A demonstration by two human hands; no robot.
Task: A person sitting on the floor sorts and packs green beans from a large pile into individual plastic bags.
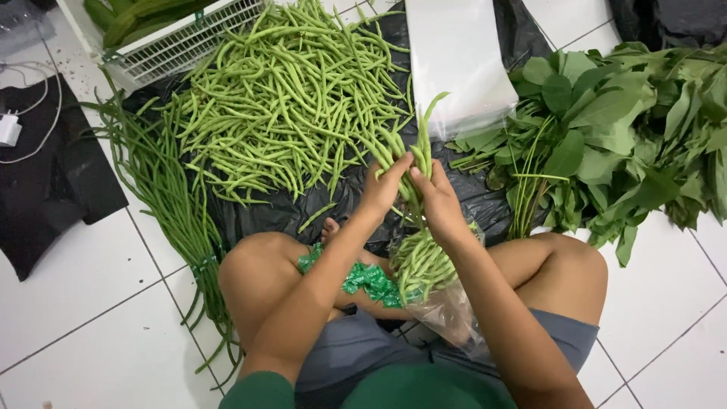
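My left hand (385,188) and my right hand (438,198) meet over my lap, both closed around a small bunch of green beans (413,148) that stands upright between them. Just below, a clear plastic bag (447,310) lies on my crossed legs with more green beans (420,261) packed in its mouth. A large heap of loose green beans (291,98) lies on a black plastic sheet (265,216) right beyond my hands.
Long yard beans (170,197) lie in a bundle at the left. Leafy greens (621,129) are piled at the right. A stack of clear bags (458,60) lies at the back, beside a white crate (178,45). Green tape (363,279) rests on my leg.
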